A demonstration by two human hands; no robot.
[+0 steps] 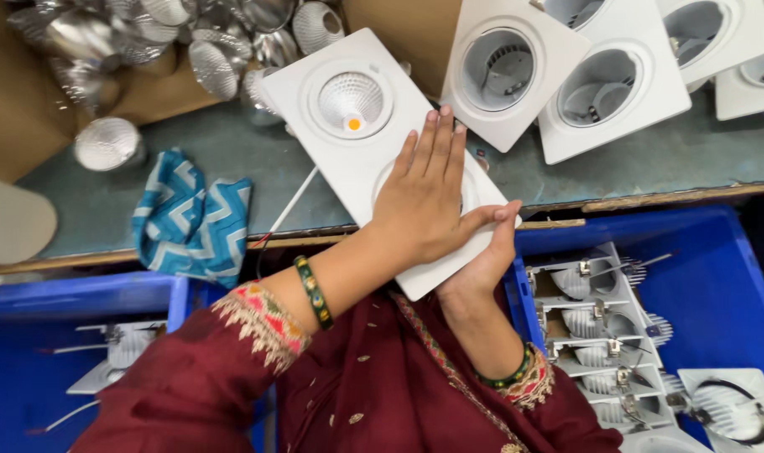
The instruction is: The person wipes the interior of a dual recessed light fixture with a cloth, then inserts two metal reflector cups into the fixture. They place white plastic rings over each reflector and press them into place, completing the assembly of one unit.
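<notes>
A white twin downlight fitting [361, 138] lies tilted over the bench's front edge. Its far socket holds a ribbed silver reflector [350, 99] with a small yellow spot at the centre. My left hand [424, 197] lies flat, fingers together, on the near socket and covers it. My right hand [489, 252] grips the fitting's near corner from below, thumb on its top face. Both wrists carry green bangles and dark red embroidered sleeves. A thin white wire [289, 205] runs out from under the fitting's left side.
Loose silver reflectors [218, 67] are heaped at the back left, one [106, 144] apart. A blue zigzag cloth [189, 222] lies on the grey bench [650, 159]. White single fittings [604, 88] sit back right. Blue crates [717, 277] below hold more fittings.
</notes>
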